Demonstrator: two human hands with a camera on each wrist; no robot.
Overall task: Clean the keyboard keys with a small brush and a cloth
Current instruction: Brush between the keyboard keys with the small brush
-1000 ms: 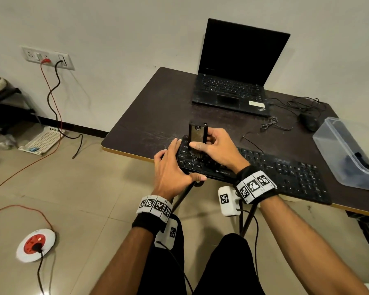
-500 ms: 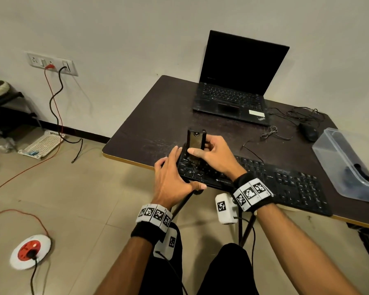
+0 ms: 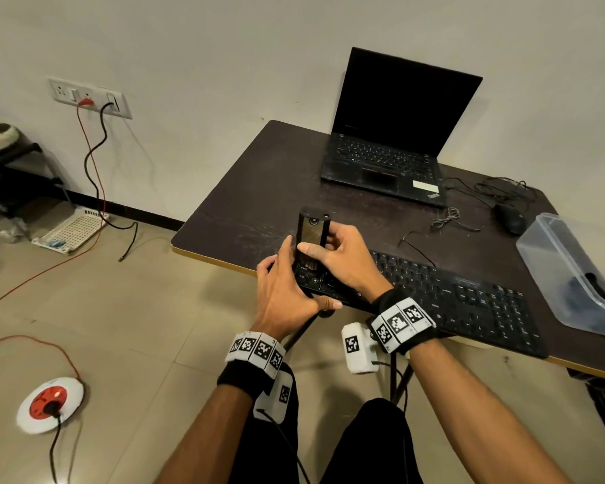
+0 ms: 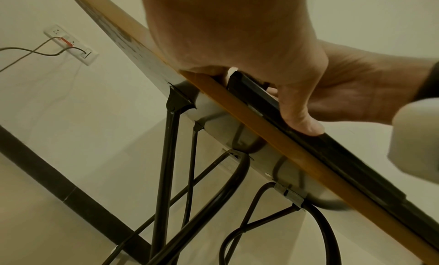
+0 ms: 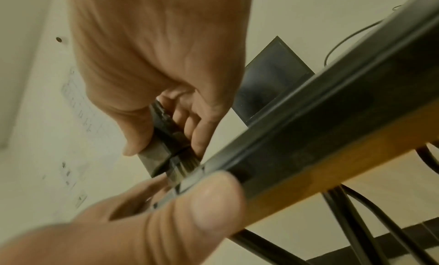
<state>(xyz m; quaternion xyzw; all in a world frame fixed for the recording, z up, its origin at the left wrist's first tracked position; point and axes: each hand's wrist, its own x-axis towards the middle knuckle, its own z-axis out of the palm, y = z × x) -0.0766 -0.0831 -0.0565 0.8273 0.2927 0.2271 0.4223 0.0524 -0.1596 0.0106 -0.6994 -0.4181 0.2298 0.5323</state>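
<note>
Head view shows your left hand (image 3: 287, 291) nearest you, clamped on the left end of the keyboard (image 3: 444, 295): thumb hooked over the front edge, fingers laid along the end. The left wrist view confirms that thumb pressed on the keyboard's front rim at the counter (image 3: 259, 190) edge. Just beyond, your right hand (image 3: 343, 260) pinches the brush (image 3: 312, 235) between thumb and fingers, handle upright, bristles down on the leftmost keys; the right wrist view shows the bristles (image 5: 181, 167) touching the key tops. The keyboard's long axis runs away to your right along the counter's front edge, so nearly all the unbrushed keys lie rightward of the brush. I judge the sweep should travel that way, with the right hand alone. I see no cloth; the clear tub (image 3: 570, 274) at the far right holds something dark I cannot identify. Farthest back sits the laptop (image 3: 385, 162).
</note>
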